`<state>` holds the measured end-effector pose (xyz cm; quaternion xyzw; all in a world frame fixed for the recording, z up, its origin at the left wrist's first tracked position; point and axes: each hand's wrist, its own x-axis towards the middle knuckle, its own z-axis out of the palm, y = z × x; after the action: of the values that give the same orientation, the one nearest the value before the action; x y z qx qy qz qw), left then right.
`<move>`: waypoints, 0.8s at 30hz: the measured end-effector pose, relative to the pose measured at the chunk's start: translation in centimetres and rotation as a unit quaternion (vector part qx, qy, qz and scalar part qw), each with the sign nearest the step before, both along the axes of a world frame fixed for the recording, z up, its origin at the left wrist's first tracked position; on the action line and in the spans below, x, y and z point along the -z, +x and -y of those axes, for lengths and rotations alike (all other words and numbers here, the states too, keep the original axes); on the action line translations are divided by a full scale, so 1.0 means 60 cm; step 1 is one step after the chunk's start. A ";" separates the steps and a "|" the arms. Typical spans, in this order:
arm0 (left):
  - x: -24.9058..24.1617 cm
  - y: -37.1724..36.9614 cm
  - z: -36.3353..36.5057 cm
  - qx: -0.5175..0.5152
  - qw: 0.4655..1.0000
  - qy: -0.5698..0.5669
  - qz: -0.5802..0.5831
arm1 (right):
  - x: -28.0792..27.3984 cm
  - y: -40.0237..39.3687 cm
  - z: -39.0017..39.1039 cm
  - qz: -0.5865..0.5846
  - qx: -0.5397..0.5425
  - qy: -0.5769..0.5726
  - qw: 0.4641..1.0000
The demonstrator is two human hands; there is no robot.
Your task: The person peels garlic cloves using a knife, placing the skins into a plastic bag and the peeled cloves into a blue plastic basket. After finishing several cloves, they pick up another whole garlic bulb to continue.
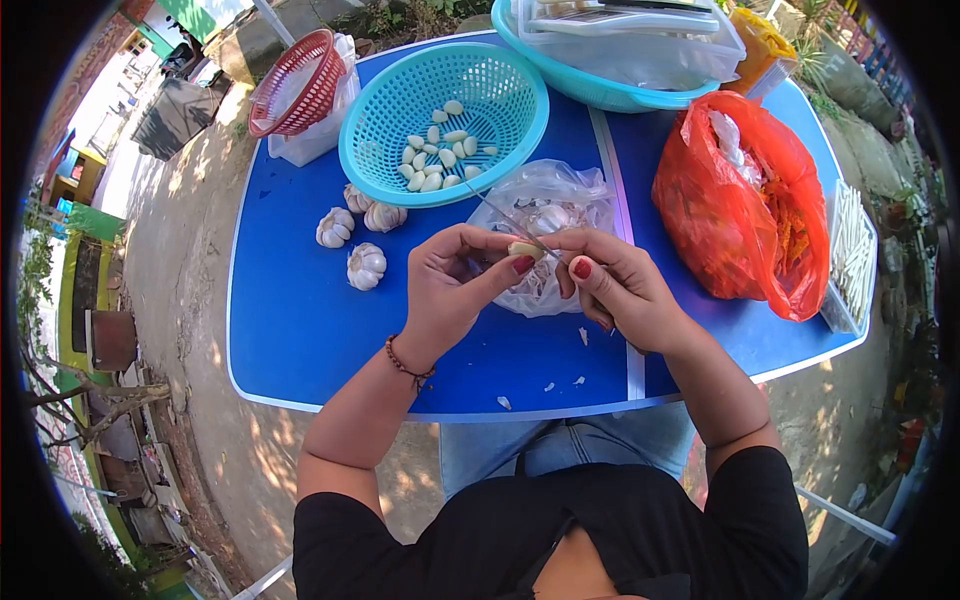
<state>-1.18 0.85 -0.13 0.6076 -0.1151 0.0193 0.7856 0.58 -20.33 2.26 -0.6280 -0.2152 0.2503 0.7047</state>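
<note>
My left hand (455,277) pinches a garlic clove (524,250) between thumb and fingers. In my right hand (622,283) is a small knife (503,218), its thin blade pointing up and left past the clove; most of the handle is hidden by my fingers. Both hands meet over a clear plastic bag (590,205) holding garlic and papery skins. Beyond them, a turquoise basket (375,115) contains several peeled white cloves (447,158). Whole garlic bulbs (366,266) lie left of my left hand, on the blue table (300,340).
An open red plastic bag (700,220) stands at the right, beside a clear box of white sticks (852,250). A second turquoise basin (600,92) carries plastic containers at the back. The small red basket (318,85) sits at back left. Bits of skin (504,403) lie near the front edge.
</note>
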 end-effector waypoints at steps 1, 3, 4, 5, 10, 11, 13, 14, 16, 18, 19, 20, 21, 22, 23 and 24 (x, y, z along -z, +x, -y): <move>-0.002 -0.001 0.002 0.000 1.000 -0.004 -0.003 | -0.001 0.000 0.000 -0.014 0.001 0.000 1.000; -0.003 -0.001 0.002 0.001 1.000 -0.005 -0.002 | 0.001 0.000 0.001 -0.012 0.000 0.010 1.000; -0.002 0.000 0.001 0.001 1.000 -0.002 0.002 | 0.002 0.000 0.001 -0.011 -0.001 0.016 1.000; -0.002 0.000 -0.001 0.001 1.000 0.002 0.006 | 0.002 -0.001 0.000 -0.008 -0.005 0.016 1.000; -0.003 0.002 -0.003 0.029 0.999 -0.026 0.002 | 0.004 0.003 0.001 -0.003 -0.010 0.008 1.000; -0.002 0.004 -0.003 0.034 0.999 -0.034 0.002 | 0.005 0.004 0.001 -0.002 0.004 0.013 1.000; 0.008 0.007 -0.007 0.058 0.996 -0.066 -0.020 | 0.009 0.004 0.002 0.000 0.032 0.024 0.999; 0.010 0.008 -0.008 0.070 0.994 -0.082 -0.031 | 0.008 0.004 0.001 0.010 0.042 0.024 0.999; -0.007 0.005 -0.004 0.073 0.989 -0.099 -0.085 | 0.003 0.001 0.000 0.030 0.061 0.026 0.997; -0.020 0.003 -0.001 0.076 0.983 -0.112 -0.126 | 0.004 -0.001 0.001 0.069 0.066 0.001 0.995; -0.023 0.003 0.000 0.077 0.980 -0.117 -0.139 | 0.005 -0.002 0.001 0.088 0.069 -0.012 0.994; -0.024 0.003 0.001 0.078 0.978 -0.121 -0.153 | 0.005 -0.002 0.003 0.095 0.071 -0.013 0.993; -0.023 0.004 0.001 0.080 0.980 -0.117 -0.143 | 0.004 -0.002 0.005 0.101 0.074 -0.015 0.992; -0.019 0.005 0.001 0.082 0.981 -0.112 -0.133 | 0.003 -0.003 0.007 0.107 0.076 -0.017 0.991; -0.014 0.006 0.001 0.083 0.983 -0.108 -0.122 | 0.003 -0.003 0.006 0.122 0.092 -0.009 0.988; -0.006 0.007 -0.001 0.086 0.984 -0.104 -0.112 | 0.004 -0.004 0.006 0.136 0.107 -0.002 0.985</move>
<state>-0.76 0.92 0.25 0.5086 -0.0755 -0.1044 0.8513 0.34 -20.66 2.05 -0.6772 -0.2401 0.0859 0.6902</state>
